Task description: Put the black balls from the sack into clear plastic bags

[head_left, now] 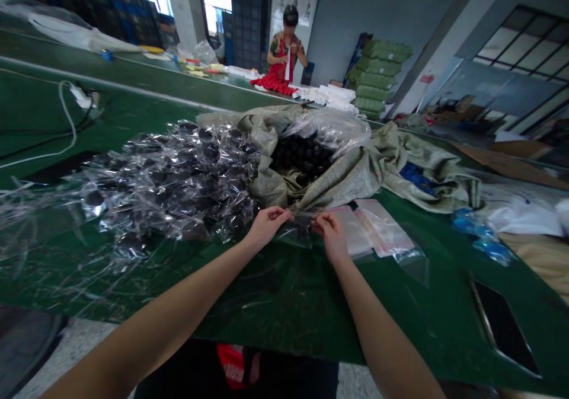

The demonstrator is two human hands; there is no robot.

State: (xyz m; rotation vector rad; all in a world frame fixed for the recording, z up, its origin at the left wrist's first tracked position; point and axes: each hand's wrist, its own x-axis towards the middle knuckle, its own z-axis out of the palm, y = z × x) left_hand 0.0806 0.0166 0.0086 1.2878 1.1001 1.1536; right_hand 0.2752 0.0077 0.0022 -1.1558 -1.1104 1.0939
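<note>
Between my hands a clear plastic bag [297,233] is stretched over the green table. My left hand [269,224] pinches its left edge, and my right hand [329,230] grips its right side with curled fingers. Flat clear bags [382,227] lie in stacks just right of my right hand. Beyond my hands, a woven sack [342,179] gapes open with many black rounded pieces [304,156] inside. To the left is a heap of black pieces wrapped in clear plastic [186,179], close to my left hand.
A phone [507,325] lies near the table's right front edge. Blue wrapped items [482,233] are at the right, and a white cable [66,114] runs along the left. Across the table [284,304], a person in a red apron [280,70] stands behind red and white items.
</note>
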